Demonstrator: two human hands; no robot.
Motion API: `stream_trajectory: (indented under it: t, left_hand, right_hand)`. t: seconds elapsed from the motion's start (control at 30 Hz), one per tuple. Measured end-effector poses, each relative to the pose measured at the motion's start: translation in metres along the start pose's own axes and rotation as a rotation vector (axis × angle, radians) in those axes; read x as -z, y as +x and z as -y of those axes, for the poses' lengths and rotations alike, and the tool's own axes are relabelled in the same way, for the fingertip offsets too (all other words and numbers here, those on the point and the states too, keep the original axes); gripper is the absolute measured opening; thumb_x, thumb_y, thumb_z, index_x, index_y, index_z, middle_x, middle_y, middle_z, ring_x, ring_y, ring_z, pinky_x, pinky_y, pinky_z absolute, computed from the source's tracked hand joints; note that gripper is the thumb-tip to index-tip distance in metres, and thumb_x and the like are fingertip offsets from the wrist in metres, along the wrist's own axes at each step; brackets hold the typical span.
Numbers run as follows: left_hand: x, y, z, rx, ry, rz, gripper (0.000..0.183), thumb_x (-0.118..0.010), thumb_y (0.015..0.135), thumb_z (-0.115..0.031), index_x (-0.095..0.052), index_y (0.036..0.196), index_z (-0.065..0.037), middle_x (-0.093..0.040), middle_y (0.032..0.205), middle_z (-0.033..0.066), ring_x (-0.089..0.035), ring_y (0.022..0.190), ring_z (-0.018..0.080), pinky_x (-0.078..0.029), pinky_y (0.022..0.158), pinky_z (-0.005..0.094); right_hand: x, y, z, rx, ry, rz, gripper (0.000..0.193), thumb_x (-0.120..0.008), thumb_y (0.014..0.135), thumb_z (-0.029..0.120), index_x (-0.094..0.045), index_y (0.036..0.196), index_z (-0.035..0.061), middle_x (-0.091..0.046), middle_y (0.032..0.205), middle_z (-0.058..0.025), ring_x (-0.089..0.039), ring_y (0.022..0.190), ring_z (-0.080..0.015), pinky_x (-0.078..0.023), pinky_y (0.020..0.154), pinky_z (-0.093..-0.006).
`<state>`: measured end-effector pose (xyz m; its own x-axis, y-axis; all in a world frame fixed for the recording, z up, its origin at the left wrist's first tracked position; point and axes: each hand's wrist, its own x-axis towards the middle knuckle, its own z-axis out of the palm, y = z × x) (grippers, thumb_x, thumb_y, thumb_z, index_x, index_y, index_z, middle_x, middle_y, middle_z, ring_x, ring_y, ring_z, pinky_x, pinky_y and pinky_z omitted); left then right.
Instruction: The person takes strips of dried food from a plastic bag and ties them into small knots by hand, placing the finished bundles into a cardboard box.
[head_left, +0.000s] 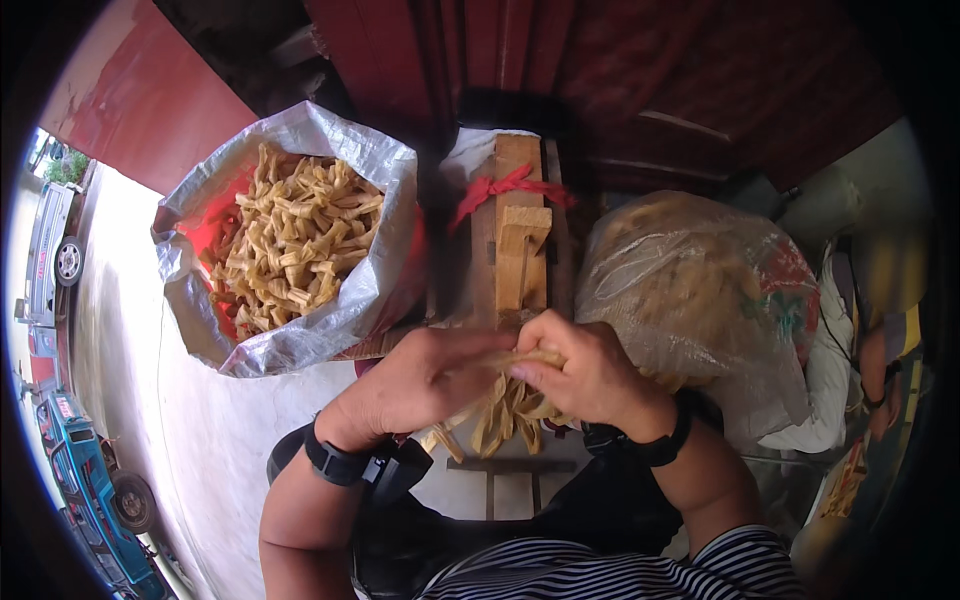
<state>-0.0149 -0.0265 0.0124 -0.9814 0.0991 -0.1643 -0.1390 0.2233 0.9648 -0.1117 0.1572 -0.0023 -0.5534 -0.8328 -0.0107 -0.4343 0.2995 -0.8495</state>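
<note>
In front of my lap my right hand [585,370] is closed, thumb and fingers pinching a tan, twisted strip [540,357]. Right beside it, my left hand [435,370] reaches across to the same strip. Motion blurs its fingers, so their grip cannot be made out. Below both hands hangs a bunch of loose, flat tan strips [505,418]. Just beyond them stands an upright wooden board [520,160] with a wooden block [525,225] fixed to it and a red cloth strip [510,182] tied around it.
Left of the board, a silver-lined sack [385,240] holds many knotted tan strips [300,235]. A bulging clear plastic bag [690,280] stands at right. Another person's hand [878,390] shows at the far right. A blue truck [85,470] is parked at far left.
</note>
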Motion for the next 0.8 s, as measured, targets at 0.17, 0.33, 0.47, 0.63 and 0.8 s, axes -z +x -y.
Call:
stream_trajectory:
  t: [0.17, 0.33, 0.47, 0.63, 0.8]
  left_hand:
    - [-0.038, -0.003, 0.022, 0.379, -0.351, 0.052, 0.020, -0.052, 0.092, -0.013, -0.066, 0.100, -0.002, -0.063, 0.076, 0.0038, -0.060, 0.067, 0.0084, -0.048, 0.060, 0.0221]
    - [-0.038, -0.013, -0.016, 0.042, -0.452, 0.704, 0.029, -0.067, 0.087, -0.022, -0.067, 0.111, -0.004, -0.070, 0.101, 0.0079, -0.065, 0.093, 0.0167, -0.049, 0.085, 0.0294]
    - [-0.024, -0.010, -0.009, -0.416, 0.389, -0.048, 0.031, -0.074, 0.070, -0.011, -0.068, 0.101, -0.008, -0.066, 0.090, 0.0116, -0.065, 0.079, 0.0288, -0.052, 0.064, 0.0345]
    - [-0.024, -0.008, -0.001, -0.662, 0.755, -0.208, 0.028, -0.067, 0.051, -0.012, -0.064, 0.078, -0.007, -0.059, 0.081, 0.0051, -0.055, 0.061, 0.0223, -0.043, 0.053, 0.0334]
    - [-0.030, -0.008, 0.011, -0.585, 0.838, -0.614, 0.012, -0.068, 0.060, -0.010, -0.062, 0.069, -0.005, -0.064, 0.102, 0.0084, -0.062, 0.080, 0.0250, -0.049, 0.070, 0.0388]
  right_hand:
    - [0.002, -0.001, 0.014, 0.486, -0.123, 0.000, 0.027, -0.078, 0.070, 0.020, -0.053, 0.065, 0.0105, -0.052, 0.057, -0.0057, -0.054, 0.051, -0.0227, -0.042, 0.047, -0.0338]
    - [0.002, -0.004, -0.003, 0.547, 0.171, -0.113, 0.019, -0.069, 0.080, 0.015, -0.057, 0.069, 0.0051, -0.053, 0.056, -0.0044, -0.052, 0.046, -0.0168, -0.040, 0.044, -0.0315]
    - [0.000, -0.013, -0.010, 0.154, 0.431, 0.128, 0.018, -0.059, 0.091, 0.014, -0.061, 0.096, -0.0034, -0.056, 0.067, -0.0041, -0.053, 0.056, -0.0120, -0.042, 0.051, -0.0258]
    - [-0.026, -0.018, -0.016, 0.232, 0.656, 0.153, 0.024, -0.060, 0.090, 0.014, -0.061, 0.108, -0.0024, -0.060, 0.077, -0.0037, -0.050, 0.059, -0.0064, -0.039, 0.051, -0.0190]
    - [-0.027, -0.013, -0.014, -0.219, 0.645, 0.055, 0.020, -0.064, 0.086, 0.014, -0.063, 0.100, -0.0004, -0.062, 0.085, -0.0065, -0.056, 0.068, -0.0109, -0.045, 0.057, -0.0236]
